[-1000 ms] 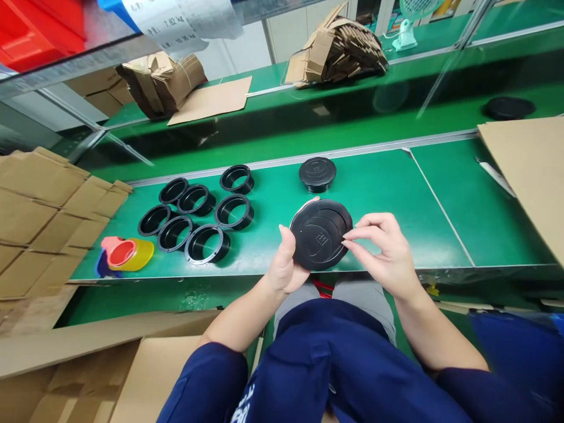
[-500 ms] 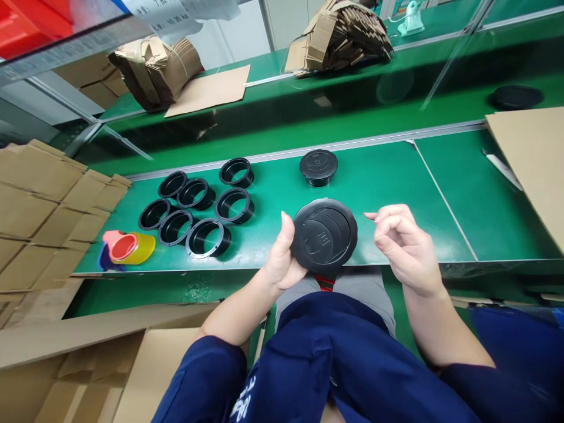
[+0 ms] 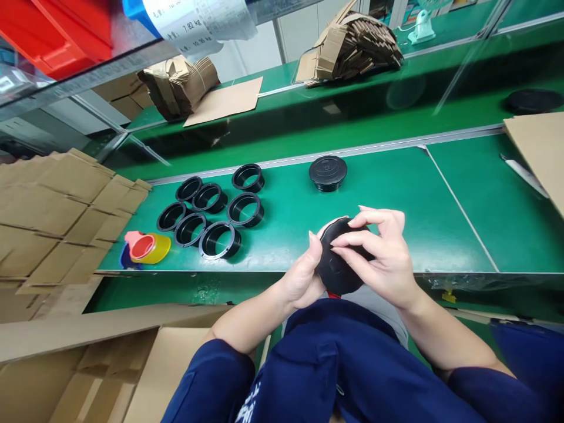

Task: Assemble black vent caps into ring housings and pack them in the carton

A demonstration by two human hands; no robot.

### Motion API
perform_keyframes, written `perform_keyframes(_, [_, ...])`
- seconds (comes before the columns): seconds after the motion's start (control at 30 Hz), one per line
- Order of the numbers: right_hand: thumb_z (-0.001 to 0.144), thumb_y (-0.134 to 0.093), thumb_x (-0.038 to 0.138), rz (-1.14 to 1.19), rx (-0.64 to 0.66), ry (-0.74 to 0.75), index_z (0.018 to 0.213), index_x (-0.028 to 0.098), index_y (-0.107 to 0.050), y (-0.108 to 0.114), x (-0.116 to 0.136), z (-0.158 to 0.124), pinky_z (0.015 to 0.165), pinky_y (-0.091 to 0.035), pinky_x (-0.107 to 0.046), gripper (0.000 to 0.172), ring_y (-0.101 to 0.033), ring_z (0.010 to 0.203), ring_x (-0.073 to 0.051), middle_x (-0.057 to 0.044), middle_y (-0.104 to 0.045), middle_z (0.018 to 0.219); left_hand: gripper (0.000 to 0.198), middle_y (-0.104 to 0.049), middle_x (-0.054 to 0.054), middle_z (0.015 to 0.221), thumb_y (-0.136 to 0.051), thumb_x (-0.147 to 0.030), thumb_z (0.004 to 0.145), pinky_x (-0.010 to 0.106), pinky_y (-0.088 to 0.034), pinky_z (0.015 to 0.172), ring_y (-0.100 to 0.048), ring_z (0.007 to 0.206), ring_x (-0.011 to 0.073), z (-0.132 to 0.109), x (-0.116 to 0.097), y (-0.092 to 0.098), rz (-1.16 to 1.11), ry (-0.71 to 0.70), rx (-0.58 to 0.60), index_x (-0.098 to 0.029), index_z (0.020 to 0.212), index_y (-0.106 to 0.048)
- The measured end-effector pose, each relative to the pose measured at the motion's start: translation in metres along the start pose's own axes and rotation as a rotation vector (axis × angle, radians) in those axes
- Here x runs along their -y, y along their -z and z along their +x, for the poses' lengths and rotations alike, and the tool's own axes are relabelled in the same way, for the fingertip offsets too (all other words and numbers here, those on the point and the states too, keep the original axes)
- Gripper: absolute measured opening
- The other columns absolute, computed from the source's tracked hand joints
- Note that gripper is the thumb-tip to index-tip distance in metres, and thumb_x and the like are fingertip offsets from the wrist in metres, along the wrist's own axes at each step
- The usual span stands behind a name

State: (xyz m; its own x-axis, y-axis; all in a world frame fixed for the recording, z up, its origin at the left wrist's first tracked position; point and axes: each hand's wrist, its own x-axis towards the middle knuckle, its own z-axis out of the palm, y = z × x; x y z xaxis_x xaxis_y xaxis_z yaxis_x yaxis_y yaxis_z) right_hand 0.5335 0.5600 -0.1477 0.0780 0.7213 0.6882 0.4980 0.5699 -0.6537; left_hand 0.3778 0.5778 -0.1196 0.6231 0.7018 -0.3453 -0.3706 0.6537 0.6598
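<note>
My left hand (image 3: 303, 275) grips a round black air vent (image 3: 337, 271) by its left edge, tilted in front of my body. The thumb lies on its rim. My right hand (image 3: 388, 261) is on the vent's face, thumb and fingertips pinched together near its middle. What exactly they pinch there is hidden. A second round black air vent (image 3: 328, 169) rests face up on the green table, beyond my hands. To the left, several open black rings (image 3: 233, 242) with flanged rims stand in a loose group.
Yellow and red tape rolls (image 3: 159, 249) lie at the table's front left edge. Folded cartons (image 3: 48, 205) are stacked at the left, above an open cardboard box (image 3: 145, 376). A cardboard sheet (image 3: 540, 144) and a knife (image 3: 524, 175) lie at the right. A red bin (image 3: 57, 35) sits overhead.
My right hand has moved left onto the vent's face, its fingertips now touching it. The vent in my left hand has tilted and turned. The view has shifted slightly.
</note>
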Motion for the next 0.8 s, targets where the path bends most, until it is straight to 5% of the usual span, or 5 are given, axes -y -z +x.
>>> perform_keyframes(0.13, [0.092,-0.072,0.011,-0.044,-0.043,0.094,0.1,0.027,-0.075,0.005,0.007,0.001,0.113,-0.042,-0.058,0.018,-0.049,0.111,-0.028,-0.008,-0.056,0.107,0.077,-0.053,0.008,0.152,-0.062,-0.079,0.083,0.046,-0.031,0.124,-0.036,0.149,0.0345,-0.008,-0.005,-0.004,-0.007,0.019,0.02,-0.028,0.14,-0.06])
perform_keyframes(0.3, [0.098,-0.065,0.026,0.426,0.214,0.078,0.079,0.024,-0.069,0.029,0.016,0.004,0.119,-0.029,-0.07,0.02,-0.054,0.103,-0.027,-0.007,-0.057,0.102,0.076,-0.052,0.007,0.154,-0.06,-0.078,0.084,0.048,-0.032,0.123,-0.04,0.147,0.0345,-0.015,-0.009,-0.007,-0.008,0.046,0.145,-0.032,0.144,-0.056])
perform_keyframes(0.53, [0.09,-0.07,0.015,0.348,-0.061,-0.142,0.1,0.026,-0.075,0.027,-0.022,-0.007,0.11,-0.047,-0.059,0.016,-0.057,0.108,-0.028,-0.007,-0.06,0.106,0.088,-0.057,0.009,0.148,-0.087,-0.037,0.074,0.044,-0.043,0.116,-0.05,0.14,0.0337,-0.008,-0.023,0.015,-0.029,-0.006,-0.01,-0.027,0.151,-0.048])
perform_keyframes(0.63, [0.092,-0.071,0.018,0.289,0.098,-0.154,0.102,0.027,-0.076,0.027,-0.04,-0.02,0.105,-0.05,-0.056,0.015,-0.057,0.112,-0.029,-0.008,-0.062,0.111,0.098,-0.067,0.01,0.135,-0.079,-0.013,0.059,0.048,-0.048,0.111,-0.061,0.127,0.0346,-0.009,-0.035,0.025,-0.01,0.034,-0.01,-0.024,0.151,-0.048])
perform_keyframes(0.8, [0.097,-0.068,0.023,0.226,0.362,-0.028,0.104,0.03,-0.077,0.026,-0.046,-0.029,0.102,-0.047,-0.052,0.013,-0.053,0.121,-0.031,-0.007,-0.06,0.117,0.056,-0.077,0.009,0.102,-0.082,-0.028,0.073,0.042,-0.057,0.099,-0.071,0.108,0.0318,-0.013,-0.036,0.034,0.099,0.022,-0.113,-0.017,0.126,-0.069])
